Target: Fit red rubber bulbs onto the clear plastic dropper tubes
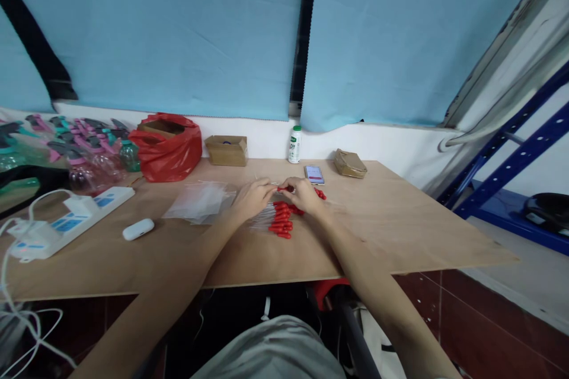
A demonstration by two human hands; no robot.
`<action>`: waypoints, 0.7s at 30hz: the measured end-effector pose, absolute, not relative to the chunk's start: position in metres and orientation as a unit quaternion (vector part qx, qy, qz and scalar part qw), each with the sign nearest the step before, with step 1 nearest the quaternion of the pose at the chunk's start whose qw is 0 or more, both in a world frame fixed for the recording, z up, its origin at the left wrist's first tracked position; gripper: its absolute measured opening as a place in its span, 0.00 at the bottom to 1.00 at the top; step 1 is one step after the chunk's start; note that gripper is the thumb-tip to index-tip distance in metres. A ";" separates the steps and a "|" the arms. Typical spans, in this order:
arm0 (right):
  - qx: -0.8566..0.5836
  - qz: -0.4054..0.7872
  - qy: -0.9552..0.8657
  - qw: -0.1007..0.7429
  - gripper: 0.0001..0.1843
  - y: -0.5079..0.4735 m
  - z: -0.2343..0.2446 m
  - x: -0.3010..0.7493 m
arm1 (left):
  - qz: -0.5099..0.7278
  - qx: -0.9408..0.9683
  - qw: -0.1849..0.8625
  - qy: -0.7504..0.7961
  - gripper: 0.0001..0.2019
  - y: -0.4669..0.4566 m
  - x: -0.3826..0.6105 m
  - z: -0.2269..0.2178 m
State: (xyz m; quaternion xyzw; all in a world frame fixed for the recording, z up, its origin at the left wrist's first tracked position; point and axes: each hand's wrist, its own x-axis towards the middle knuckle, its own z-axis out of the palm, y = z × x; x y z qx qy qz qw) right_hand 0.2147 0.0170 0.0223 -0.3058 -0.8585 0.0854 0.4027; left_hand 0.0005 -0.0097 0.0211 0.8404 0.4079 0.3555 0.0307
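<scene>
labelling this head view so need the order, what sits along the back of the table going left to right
spray bottles → red plastic bag → cardboard box → white bottle → phone → brown packet

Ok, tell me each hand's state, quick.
Left hand: closed, pinching the red-capped piece.
Right hand: closed, pinching the same piece from the other side.
</scene>
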 end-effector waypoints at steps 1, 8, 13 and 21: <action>-0.305 0.085 -0.859 0.403 0.03 0.017 0.023 0.215 | 0.354 0.840 0.023 0.410 0.15 -0.011 0.001 0.021; -0.300 0.111 -0.858 0.402 0.04 0.016 0.023 0.216 | 0.361 0.837 0.034 0.410 0.15 -0.011 0.003 0.020; -0.295 0.127 -0.836 0.446 0.05 0.015 0.028 0.214 | 0.417 0.814 0.085 0.396 0.15 -0.009 0.000 0.027; -0.304 0.098 -0.803 0.503 0.05 0.010 0.034 0.214 | 0.586 0.507 0.515 0.366 0.25 0.000 0.004 0.029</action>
